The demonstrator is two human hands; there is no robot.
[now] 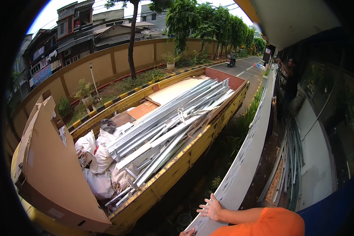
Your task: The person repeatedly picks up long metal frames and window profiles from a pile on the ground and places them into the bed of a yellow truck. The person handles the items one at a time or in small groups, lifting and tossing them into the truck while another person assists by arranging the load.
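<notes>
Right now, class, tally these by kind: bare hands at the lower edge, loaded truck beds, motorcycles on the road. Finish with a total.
Bare hands: 2
Loaded truck bed: 1
Motorcycle: 1
Total: 4

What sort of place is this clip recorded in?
Probably an outdoor loading spot beside a building, seen from behind a white ledge. A yellow truck bed holds metal strips and white sacks, with a paved road and a boundary wall beyond.
</notes>
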